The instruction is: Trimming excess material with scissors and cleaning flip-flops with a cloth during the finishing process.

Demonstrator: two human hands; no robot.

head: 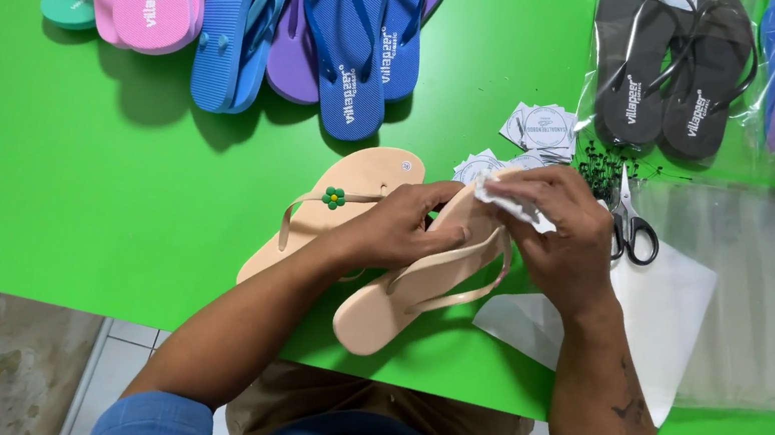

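Nearest us, our left hand [403,227] grips the beige sandal [418,287] at its toe end, long axis running back toward our body. Our right hand [557,233], just beside, pinches a white tag [511,201] against it.

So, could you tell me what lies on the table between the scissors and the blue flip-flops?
In the head view, a small heap of white round-printed tags lies on the green table between the scissors and the blue flip-flops.
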